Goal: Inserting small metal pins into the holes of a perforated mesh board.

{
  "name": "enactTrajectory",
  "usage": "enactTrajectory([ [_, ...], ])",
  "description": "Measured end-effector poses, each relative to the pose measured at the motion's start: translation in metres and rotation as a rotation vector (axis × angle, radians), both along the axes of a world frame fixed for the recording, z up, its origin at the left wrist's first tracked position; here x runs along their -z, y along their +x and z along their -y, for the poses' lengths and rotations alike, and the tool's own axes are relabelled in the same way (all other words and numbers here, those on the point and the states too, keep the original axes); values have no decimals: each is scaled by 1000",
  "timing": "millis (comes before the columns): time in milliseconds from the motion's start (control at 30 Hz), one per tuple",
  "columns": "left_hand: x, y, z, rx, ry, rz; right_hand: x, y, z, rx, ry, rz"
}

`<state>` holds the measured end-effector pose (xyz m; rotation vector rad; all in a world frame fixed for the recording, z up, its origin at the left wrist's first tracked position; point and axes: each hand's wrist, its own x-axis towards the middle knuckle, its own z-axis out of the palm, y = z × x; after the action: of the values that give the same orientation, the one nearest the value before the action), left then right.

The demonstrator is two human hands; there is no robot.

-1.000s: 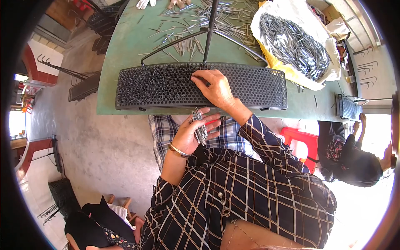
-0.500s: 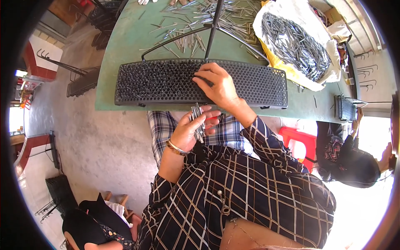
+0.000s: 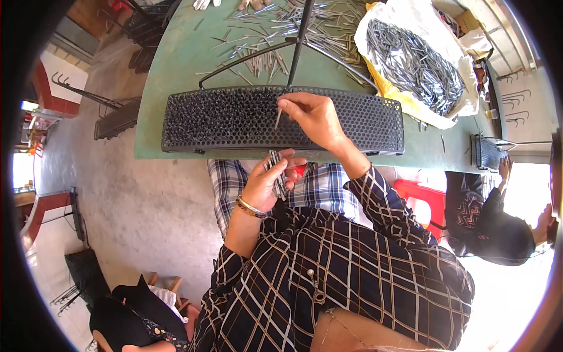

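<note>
A long black perforated rack (image 3: pixel 358 123) lies along the near edge of the green table. Its left part is densely filled with upright dark rods (image 3: pixel 217 117), while the holes on the right stand bare. My right hand (image 3: pixel 319 120) is over the rack's middle, thumb and fingertips pinching one thin metal rod (image 3: pixel 278 119) that points down toward the holes. Below the rack's near edge, my left hand (image 3: pixel 264 182) is closed around a bundle of slim metal rods (image 3: pixel 275 173).
A thin black frame (image 3: pixel 297 53) rises behind the rack. Loose rods (image 3: pixel 264 61) are scattered across the green table (image 3: pixel 176 58). A white and yellow sack (image 3: pixel 375 73) full of rods stands at right. Other people (image 3: pixel 492 217) sit to the right and lower left; gloved hands show at the far edge.
My right hand has lifted and turned slightly, and a single rod now shows in its pinch. My left hand stays nearly in place with its bundle.
</note>
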<state>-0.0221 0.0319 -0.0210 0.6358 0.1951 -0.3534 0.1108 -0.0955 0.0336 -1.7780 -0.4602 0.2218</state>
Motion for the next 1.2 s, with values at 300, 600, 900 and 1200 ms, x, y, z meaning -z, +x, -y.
enactTrajectory([
  [300,-8,-1,5,-15,-96,-73,27,4,-12,3,-109,748],
  [600,-19,-2,1,-164,-40,-8,11,-10,-4,-25,-187,558],
  [900,-11,11,-2,-251,-416,20,-24,-46,39,-488,-153,744],
  [1200,-7,25,19,-66,-571,-86,-16,-35,65,-295,-54,599],
])
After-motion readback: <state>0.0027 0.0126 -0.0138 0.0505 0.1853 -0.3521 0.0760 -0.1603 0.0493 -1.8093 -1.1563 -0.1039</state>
